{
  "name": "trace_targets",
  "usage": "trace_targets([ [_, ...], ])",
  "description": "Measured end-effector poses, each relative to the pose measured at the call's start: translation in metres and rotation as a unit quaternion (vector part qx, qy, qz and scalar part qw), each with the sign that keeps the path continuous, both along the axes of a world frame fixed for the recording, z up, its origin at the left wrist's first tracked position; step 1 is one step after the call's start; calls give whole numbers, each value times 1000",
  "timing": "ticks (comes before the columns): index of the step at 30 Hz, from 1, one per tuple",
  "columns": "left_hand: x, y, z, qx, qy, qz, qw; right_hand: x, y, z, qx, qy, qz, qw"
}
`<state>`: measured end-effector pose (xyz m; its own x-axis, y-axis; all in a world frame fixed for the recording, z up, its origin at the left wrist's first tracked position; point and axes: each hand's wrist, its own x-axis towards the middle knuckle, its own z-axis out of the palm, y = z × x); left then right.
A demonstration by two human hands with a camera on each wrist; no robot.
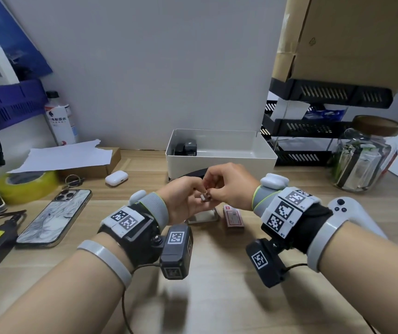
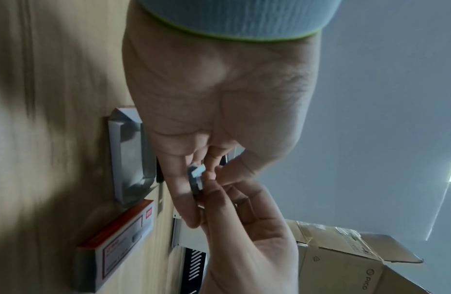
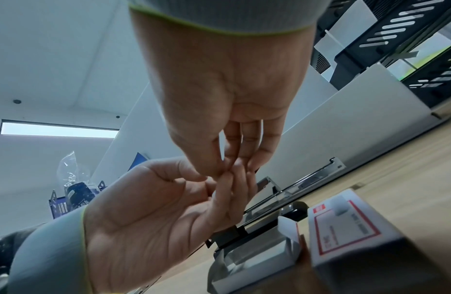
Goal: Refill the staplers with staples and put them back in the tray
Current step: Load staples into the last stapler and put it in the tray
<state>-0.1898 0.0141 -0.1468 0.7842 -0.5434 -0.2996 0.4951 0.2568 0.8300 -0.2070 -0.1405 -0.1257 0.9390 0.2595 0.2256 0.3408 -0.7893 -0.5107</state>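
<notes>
A short silver strip of staples (image 1: 204,196) (image 2: 195,179) is held above the desk between both hands. My left hand (image 1: 189,197) (image 2: 206,171) cradles it on the fingers with the thumb close over it. My right hand (image 1: 217,190) (image 2: 209,196) pinches its other end. In the right wrist view the fingers hide the strip. A red-and-white staple box (image 1: 233,216) (image 2: 118,238) (image 3: 345,222) and its open inner tray (image 1: 202,217) (image 3: 257,256) lie below the hands. An opened black stapler (image 1: 193,173) (image 3: 297,206) lies behind them. The white tray (image 1: 222,156) holds dark staplers (image 1: 186,147) at its left end.
A phone (image 1: 56,218), yellow tape roll (image 1: 27,186), earbud case (image 1: 116,177) and paper on a flat carton (image 1: 68,156) lie to the left. A glass jar (image 1: 361,155), black stacked trays (image 1: 313,127) and a cardboard box (image 1: 349,37) stand to the right.
</notes>
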Motion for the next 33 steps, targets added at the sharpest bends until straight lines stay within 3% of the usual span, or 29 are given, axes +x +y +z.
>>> trace_targets([
  [5,1,1,1,-3,15,-3,1000,2,-13,0,13,-2,27,1000],
  [14,1,0,-1,7,-37,-31,999,1,-35,0,94,63,75,991],
  [20,2,-6,-2,69,-76,-38,994,3,-41,1,76,66,55,993],
  [27,7,-10,-1,159,-145,-42,976,5,-55,3,183,89,52,978],
  [33,8,-18,8,172,-137,-57,974,6,-59,5,92,52,53,993],
])
